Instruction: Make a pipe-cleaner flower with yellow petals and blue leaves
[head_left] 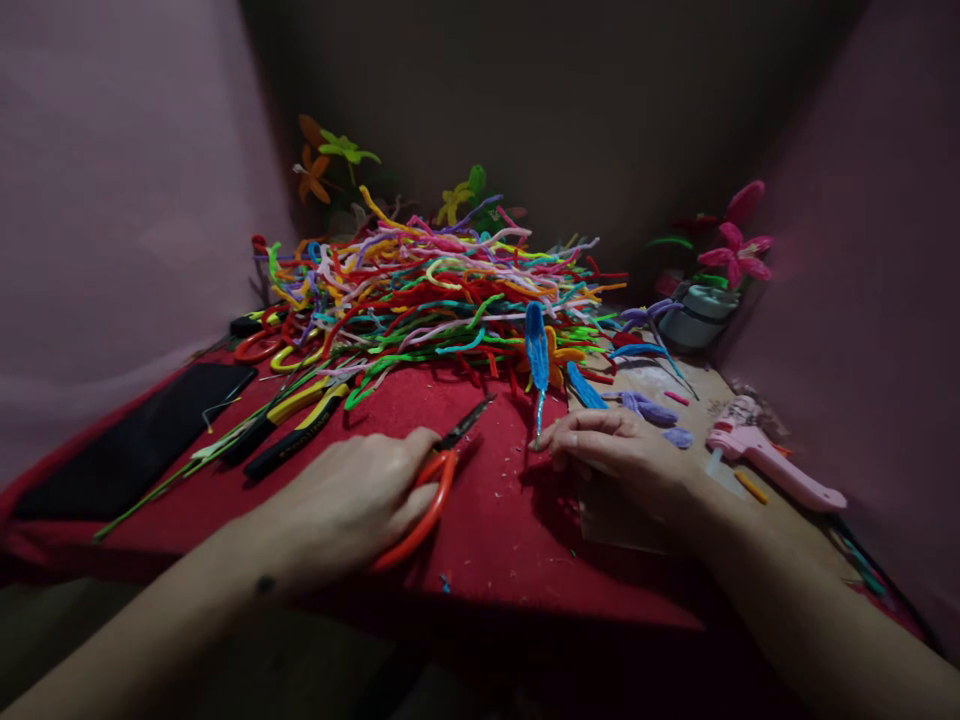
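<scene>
My left hand (375, 495) is wrapped round the orange handles of a pair of scissors (439, 500), whose dark blades point up and to the right over the red cloth. My right hand (600, 445) pinches the lower end of a twisted stem below a blue pipe-cleaner petal (536, 345), which stands upright. Another blue petal (583, 387) lies just behind the right hand. Purple petals (649, 408) rest beyond it on a brown board (622, 530). The scissors and the blue petal are apart.
A large heap of coloured pipe cleaners (442, 280) covers the back. Pliers (300, 430), green stems and a black flat object (135, 440) lie left. A pink glue gun (780, 465) is at right, before a grey pot (697, 315) with pink flowers.
</scene>
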